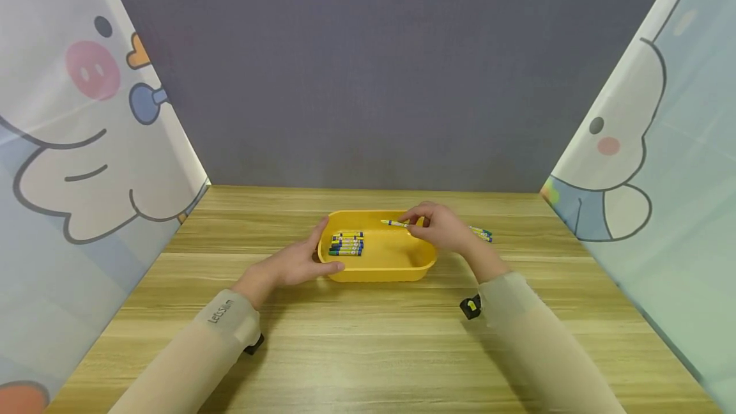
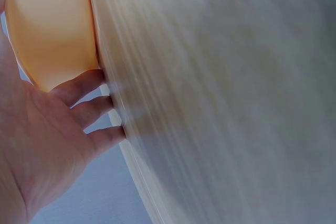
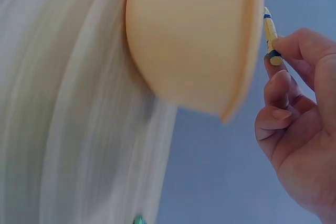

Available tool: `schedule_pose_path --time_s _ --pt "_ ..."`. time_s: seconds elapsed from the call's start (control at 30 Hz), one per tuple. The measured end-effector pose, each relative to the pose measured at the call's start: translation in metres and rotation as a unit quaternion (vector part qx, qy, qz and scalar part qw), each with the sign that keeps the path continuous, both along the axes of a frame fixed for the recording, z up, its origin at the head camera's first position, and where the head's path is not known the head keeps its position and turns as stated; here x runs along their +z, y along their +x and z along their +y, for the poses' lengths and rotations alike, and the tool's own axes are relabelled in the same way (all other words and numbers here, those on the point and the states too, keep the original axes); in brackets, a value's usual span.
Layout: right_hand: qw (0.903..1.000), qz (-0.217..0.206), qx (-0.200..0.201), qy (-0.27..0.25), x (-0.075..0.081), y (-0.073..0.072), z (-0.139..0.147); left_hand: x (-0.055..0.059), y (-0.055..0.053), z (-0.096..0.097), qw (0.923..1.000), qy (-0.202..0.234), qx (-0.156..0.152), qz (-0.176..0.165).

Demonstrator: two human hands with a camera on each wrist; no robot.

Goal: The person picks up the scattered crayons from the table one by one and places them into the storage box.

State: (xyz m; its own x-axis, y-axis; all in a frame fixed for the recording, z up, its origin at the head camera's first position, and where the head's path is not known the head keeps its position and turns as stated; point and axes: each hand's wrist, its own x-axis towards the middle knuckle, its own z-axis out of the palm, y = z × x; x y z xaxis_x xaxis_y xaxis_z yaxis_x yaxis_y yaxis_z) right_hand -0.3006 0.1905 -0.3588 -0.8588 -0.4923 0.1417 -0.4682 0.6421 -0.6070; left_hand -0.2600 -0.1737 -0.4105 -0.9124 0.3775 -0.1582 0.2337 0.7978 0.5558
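A yellow plastic tray (image 1: pixel 393 255) with rounded ends sits on the table. My left hand (image 1: pixel 296 262) rests against its left end, thumb along the front rim and fingers stretched beside the end wall. In the left wrist view, those fingers (image 2: pixel 88 109) look nearly straight, their tips down at the tabletop. Over the tray's back right part, my right hand (image 1: pixel 439 227) pinches a yellow crayon (image 1: pixel 394 223) with blue bands between thumb and fingers, tip pointing left. Several crayons (image 1: pixel 347 243) lie side by side in the tray's left part, mostly yellow-wrapped, the nearest with a green tip.
Some more crayons (image 1: pixel 480 234) lie on the wooden table (image 1: pixel 368 344) right of the tray, partly hidden behind my right hand. A dark grey panel (image 1: pixel 368 82) closes off the back. Cartoon-printed sheets (image 1: pixel 75 165) stand at both sides.
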Motion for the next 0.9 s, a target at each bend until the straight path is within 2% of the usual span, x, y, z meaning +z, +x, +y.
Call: schedule_pose_path --time_s 0.33,0.5,0.9 --pt "0.9988 -0.017 0.045 0.014 -0.025 -0.003 -0.045 0.000 0.000 0.000 1.0000 0.003 -0.002 -0.001" --pt "0.9981 -0.012 0.048 0.036 -0.035 -0.003 -0.063 0.000 0.000 -0.001 1.0000 0.003 0.000 -0.003" --pt "0.9949 -0.039 0.080 0.047 -0.043 0.000 -0.100 0.001 -0.001 0.000 1.0000 0.000 -0.002 -0.008"
